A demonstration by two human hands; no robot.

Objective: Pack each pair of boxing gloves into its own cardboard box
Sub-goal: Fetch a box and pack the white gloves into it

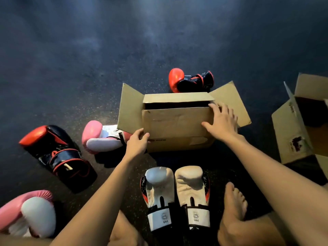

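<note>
Box point(177, 125) on the dark floor point(88, 50) is held at both near corners, apparently to square it up and get the top open. Its near-left corner is gripped by the left hand point(137, 143), fingers curled round the edge. On the right end of the near flap the right hand point(221, 121) is laid flat, fingers straight, nothing clasped. Side flaps are splayed out; far and near flaps are folded in, leaving a dark slot. Contents cannot be made out.

Just short of the box, the white pair point(174, 194) is laid side by side, cuffs toward the person: judged to be staged as the next load.

Split pairs: near red glove point(56, 153) at left, far red glove point(190, 80) beyond the box; inner pink glove point(103, 137) just beside the left flap, outer pink glove point(26, 213) at near left.

At right, well apart, a second box point(291, 125) stands open.
</note>
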